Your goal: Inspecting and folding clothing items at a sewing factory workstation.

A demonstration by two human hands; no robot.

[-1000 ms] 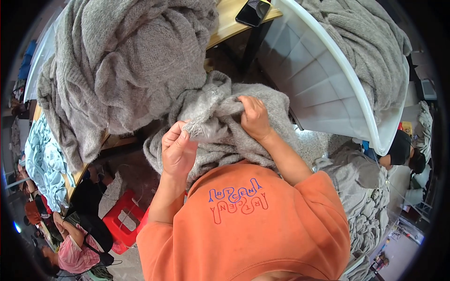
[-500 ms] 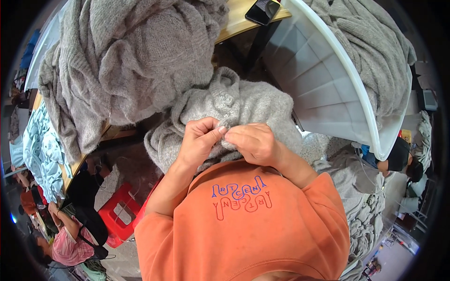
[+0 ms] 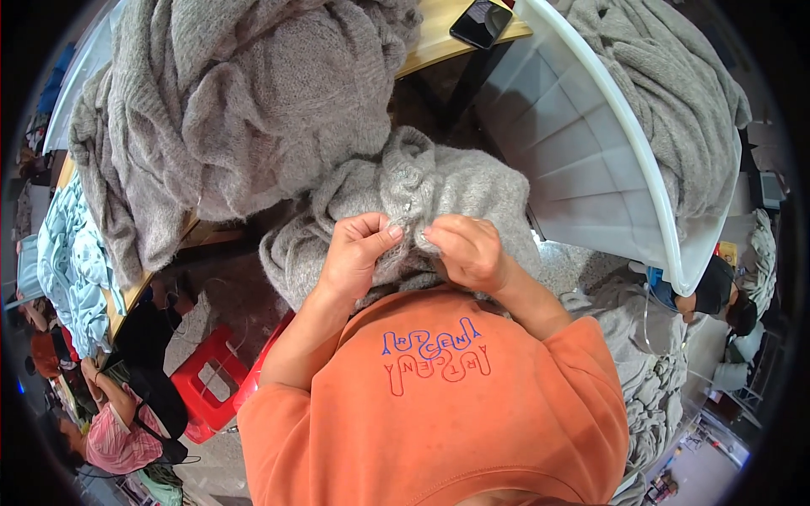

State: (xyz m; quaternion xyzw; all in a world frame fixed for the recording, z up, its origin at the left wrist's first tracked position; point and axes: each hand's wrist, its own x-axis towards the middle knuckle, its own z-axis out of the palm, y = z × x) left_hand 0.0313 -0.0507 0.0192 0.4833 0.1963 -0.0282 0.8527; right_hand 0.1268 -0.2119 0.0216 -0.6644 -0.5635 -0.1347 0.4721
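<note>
The person wears an orange short-sleeved T-shirt (image 3: 439,413) with a crew neck and looped outline lettering (image 3: 437,356) in blue and red across the chest. Both forearms are bare below the sleeves, and the left hand (image 3: 356,253) and right hand (image 3: 468,251) carry no gloves, rings or watch

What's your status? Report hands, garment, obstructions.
Left hand and right hand both pinching the fuzzy grey knitted cardigan at its button edge. Cardigan bunched against the lap. Nothing between the hands.
</note>
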